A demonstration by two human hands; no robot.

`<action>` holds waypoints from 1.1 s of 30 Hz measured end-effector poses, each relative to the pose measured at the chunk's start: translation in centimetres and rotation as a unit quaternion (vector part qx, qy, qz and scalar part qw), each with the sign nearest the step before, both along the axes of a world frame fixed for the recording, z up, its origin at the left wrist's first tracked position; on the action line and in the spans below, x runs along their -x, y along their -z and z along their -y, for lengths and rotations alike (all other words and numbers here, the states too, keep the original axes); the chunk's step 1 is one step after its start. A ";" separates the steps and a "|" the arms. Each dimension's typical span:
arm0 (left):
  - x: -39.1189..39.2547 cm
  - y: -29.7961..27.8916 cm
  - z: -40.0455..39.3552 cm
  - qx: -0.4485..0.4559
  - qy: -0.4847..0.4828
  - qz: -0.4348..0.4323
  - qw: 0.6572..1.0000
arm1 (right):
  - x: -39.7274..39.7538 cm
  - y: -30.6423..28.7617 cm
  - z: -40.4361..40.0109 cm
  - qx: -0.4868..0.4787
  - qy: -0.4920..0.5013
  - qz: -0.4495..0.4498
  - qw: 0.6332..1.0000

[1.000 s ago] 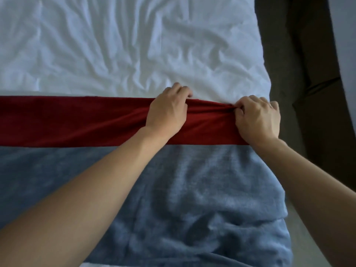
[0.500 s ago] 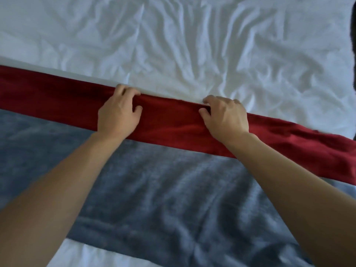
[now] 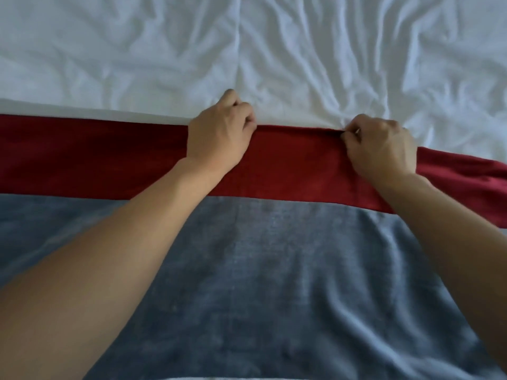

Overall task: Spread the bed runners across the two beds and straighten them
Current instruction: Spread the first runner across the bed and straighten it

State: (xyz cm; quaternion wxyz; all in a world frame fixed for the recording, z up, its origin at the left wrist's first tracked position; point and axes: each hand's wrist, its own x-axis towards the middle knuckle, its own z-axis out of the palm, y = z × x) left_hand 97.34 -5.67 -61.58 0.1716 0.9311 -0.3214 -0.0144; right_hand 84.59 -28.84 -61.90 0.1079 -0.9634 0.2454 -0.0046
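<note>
Since half a second ago both hands have worked leftward along the red band's far edge, and the band now lies nearly level across the view instead of slanting down to the right. The left hand (image 3: 219, 133) rests on the bed runner (image 3: 288, 242) with its fingers (image 3: 242, 111) curled over that far edge, gripping it where it meets the white sheet (image 3: 137, 56). The right hand (image 3: 381, 146) pinches the same edge, fingers (image 3: 352, 130) closed tight on a small fold. The runner (red band above, grey-blue field below) lies across the bed, flat to the left, but rumpled and sagging at the right end. To do this well, I would keep both grips on the hem, draw it taut sideways, then smooth toward the bunched right end so the red edge runs straight against the sheet.
</note>
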 end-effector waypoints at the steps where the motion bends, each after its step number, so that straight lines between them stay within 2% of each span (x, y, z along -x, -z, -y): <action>1: -0.4 -0.1 0.1 0.006 0.001 0.000 1.000 | -0.4 0.1 -0.1 -0.001 0.017 -0.004 1.000; 4: -0.6 -0.4 -0.3 0.029 0.012 -0.009 0.999 | -0.5 0.1 -1.8 0.008 0.029 0.019 0.999; 7: 0.4 -0.7 -3.9 0.031 0.004 -0.001 1.000 | 0.0 -0.9 -4.8 -0.001 -0.020 0.057 0.998; 14: 0.5 -1.2 -17.4 -0.034 -0.128 0.024 0.991 | -4.0 -1.8 -11.9 -0.048 -0.121 0.071 0.989; 18: 0.1 -1.4 -22.3 -0.053 -0.174 0.035 0.983 | -6.9 -1.6 -16.2 -0.066 -0.179 0.082 0.978; 23: -3.7 -1.6 -25.4 -0.047 -0.181 0.076 0.979 | -10.5 -1.1 -20.4 -0.043 -0.214 0.056 0.974; 26: -7.5 -1.7 -27.8 -0.044 -0.182 0.095 0.978 | -12.8 -0.9 -23.0 -0.041 -0.215 0.069 0.973; 30: -11.1 -1.1 -30.2 -0.035 -0.118 0.082 0.989 | -15.7 -0.6 -26.6 -0.032 -0.200 0.083 0.976; 33: -12.3 -0.6 -31.5 -0.029 -0.081 0.076 0.993 | -16.5 -0.5 -29.5 -0.026 -0.198 0.052 0.978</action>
